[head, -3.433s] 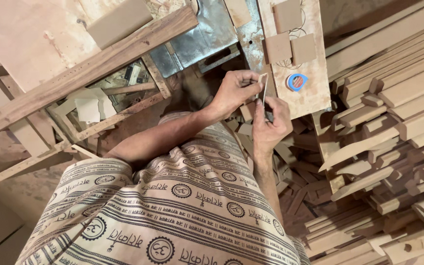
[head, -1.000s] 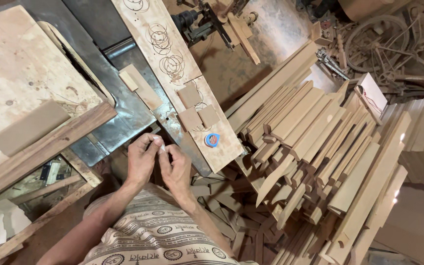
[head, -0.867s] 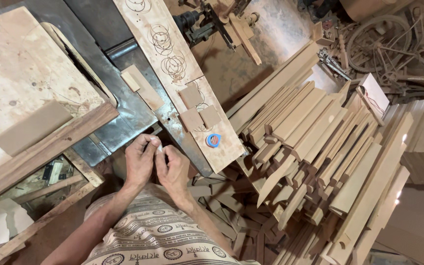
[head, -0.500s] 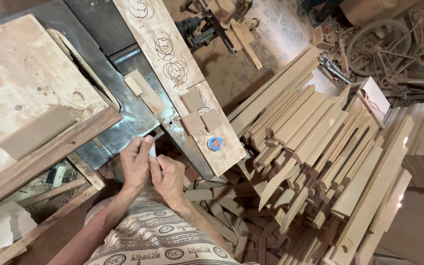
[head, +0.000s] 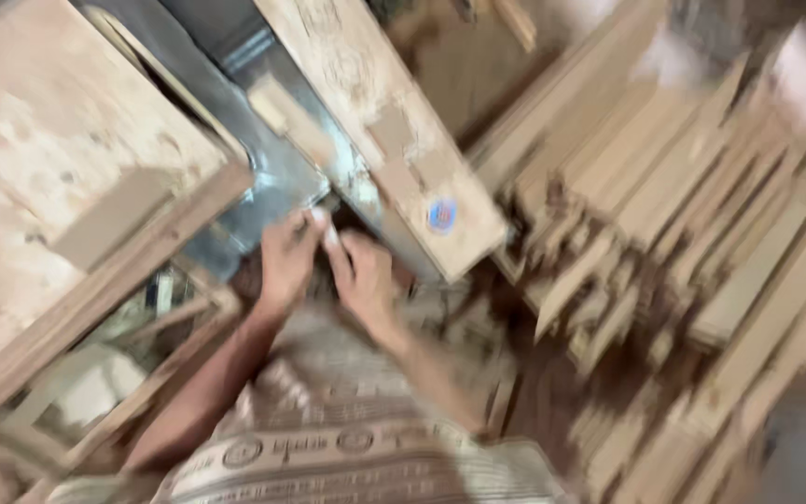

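The view is blurred by motion. My left hand (head: pixel 288 259) and my right hand (head: pixel 366 277) meet just above my lap, fingertips pinched together on a small pale piece (head: pixel 326 227). I cannot make out what the piece is. They are at the near edge of a grey metal table (head: pixel 258 154), beside the end of a long wooden board (head: pixel 356 103) that carries a round blue sticker (head: pixel 441 215). Patterned cloth (head: pixel 356 453) covers my lap below the hands.
A large plywood sheet with a wooden edge rail (head: pixel 67 177) lies to the left, with a wooden frame (head: pixel 188 313) under it. A heap of cut wooden slats (head: pixel 673 215) fills the right side. Small offcuts (head: pixel 282 107) rest on the metal table.
The camera has swung and the picture has gone blurry. My hands stay together on the small piece and sit slightly lower and further left in the view than half a second ago.
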`<action>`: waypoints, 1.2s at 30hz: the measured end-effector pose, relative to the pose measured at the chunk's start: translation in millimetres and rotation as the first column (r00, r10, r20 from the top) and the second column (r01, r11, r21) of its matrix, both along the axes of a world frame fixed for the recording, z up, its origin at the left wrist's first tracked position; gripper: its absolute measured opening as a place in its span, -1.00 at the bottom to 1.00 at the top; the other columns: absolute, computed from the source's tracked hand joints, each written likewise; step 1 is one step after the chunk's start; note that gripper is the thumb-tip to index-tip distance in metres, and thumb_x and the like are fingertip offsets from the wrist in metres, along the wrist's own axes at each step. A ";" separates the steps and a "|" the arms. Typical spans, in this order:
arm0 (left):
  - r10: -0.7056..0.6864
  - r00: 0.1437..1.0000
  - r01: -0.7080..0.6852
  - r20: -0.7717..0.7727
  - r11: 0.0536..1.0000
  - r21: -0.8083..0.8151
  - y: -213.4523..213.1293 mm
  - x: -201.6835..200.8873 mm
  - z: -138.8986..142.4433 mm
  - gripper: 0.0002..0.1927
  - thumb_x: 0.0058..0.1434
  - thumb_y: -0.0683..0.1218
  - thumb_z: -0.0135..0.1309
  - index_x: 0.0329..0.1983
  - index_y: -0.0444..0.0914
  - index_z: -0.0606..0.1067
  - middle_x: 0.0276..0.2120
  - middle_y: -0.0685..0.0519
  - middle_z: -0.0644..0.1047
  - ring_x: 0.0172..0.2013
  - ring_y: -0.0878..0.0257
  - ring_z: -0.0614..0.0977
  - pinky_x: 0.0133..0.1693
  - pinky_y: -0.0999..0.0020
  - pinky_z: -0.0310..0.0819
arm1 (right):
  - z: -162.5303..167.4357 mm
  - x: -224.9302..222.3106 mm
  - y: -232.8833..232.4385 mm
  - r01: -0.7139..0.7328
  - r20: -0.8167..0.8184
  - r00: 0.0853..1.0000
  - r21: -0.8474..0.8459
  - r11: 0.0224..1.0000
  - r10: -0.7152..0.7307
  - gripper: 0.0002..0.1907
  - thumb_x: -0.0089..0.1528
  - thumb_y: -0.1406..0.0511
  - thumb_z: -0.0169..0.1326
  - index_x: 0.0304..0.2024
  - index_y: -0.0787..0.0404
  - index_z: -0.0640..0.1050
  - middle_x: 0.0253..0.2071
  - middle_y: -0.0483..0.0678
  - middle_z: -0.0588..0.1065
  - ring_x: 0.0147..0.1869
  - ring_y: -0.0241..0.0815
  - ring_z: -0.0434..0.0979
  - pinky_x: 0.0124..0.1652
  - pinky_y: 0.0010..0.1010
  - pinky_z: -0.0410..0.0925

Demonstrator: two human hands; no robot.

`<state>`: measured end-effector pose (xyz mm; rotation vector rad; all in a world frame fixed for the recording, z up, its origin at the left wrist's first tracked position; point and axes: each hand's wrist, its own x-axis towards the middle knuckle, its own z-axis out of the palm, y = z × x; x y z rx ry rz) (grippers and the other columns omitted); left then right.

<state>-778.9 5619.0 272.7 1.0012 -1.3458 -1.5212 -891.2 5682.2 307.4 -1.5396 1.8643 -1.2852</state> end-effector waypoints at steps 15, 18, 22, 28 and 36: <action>-0.187 0.981 0.140 0.053 0.867 0.477 46.5 -34.0 -31.3 -0.93 0.35 -0.24 0.03 -0.19 -0.27 0.54 -0.33 0.16 0.59 -0.34 0.44 0.57 -0.31 0.49 0.52 | -243.8 -273.2 152.0 0.846 0.211 0.292 0.398 0.355 -0.933 -0.86 0.24 0.39 0.19 -0.18 0.35 0.60 -0.31 0.03 0.59 -0.36 -0.18 0.52 -0.33 -0.27 0.36; -0.196 0.974 0.139 0.112 0.911 0.387 65.6 -37.5 -65.7 -0.94 0.42 -0.26 0.07 -0.14 -0.33 0.55 -0.36 0.12 0.55 -0.37 0.43 0.50 -0.31 0.52 0.38 | -324.3 -321.8 151.3 0.850 -0.058 0.344 0.443 0.285 -0.937 -0.84 0.25 0.38 0.19 -0.16 0.37 0.59 -0.29 0.05 0.59 -0.33 -0.16 0.53 -0.30 -0.25 0.38; -0.069 0.988 -0.007 0.135 0.871 0.492 64.0 -23.4 -95.3 -0.89 0.46 -0.19 0.03 -0.18 -0.30 0.53 -0.49 0.15 0.48 -0.52 0.45 0.42 -0.45 0.52 0.31 | -381.9 -342.8 130.4 0.851 -0.246 0.361 0.482 0.210 -0.900 -0.82 0.26 0.37 0.21 -0.14 0.39 0.59 -0.27 0.07 0.60 -0.29 -0.13 0.55 -0.26 -0.23 0.41; 0.048 0.932 -0.237 0.359 0.830 0.505 47.9 3.2 -96.5 -0.73 0.46 -0.02 -0.03 -0.29 -0.26 0.51 -0.61 0.21 0.38 -0.68 0.44 0.34 -0.66 0.52 0.21 | -392.9 -318.0 93.1 0.822 -0.401 0.451 0.534 0.196 -0.798 -0.79 0.28 0.37 0.22 -0.10 0.41 0.58 -0.24 0.11 0.60 -0.23 -0.09 0.58 -0.21 -0.19 0.44; 0.269 0.963 -0.172 -0.011 0.649 0.741 11.8 13.1 -102.1 -0.68 0.39 0.06 0.04 0.06 -0.21 0.55 -0.40 0.24 0.52 -0.45 0.43 0.45 -0.43 0.45 0.35 | -345.3 -297.8 94.1 0.885 -0.393 0.373 0.423 0.194 -0.840 -0.74 0.32 0.35 0.24 -0.04 0.45 0.58 -0.20 0.16 0.61 -0.15 -0.03 0.62 -0.13 -0.14 0.49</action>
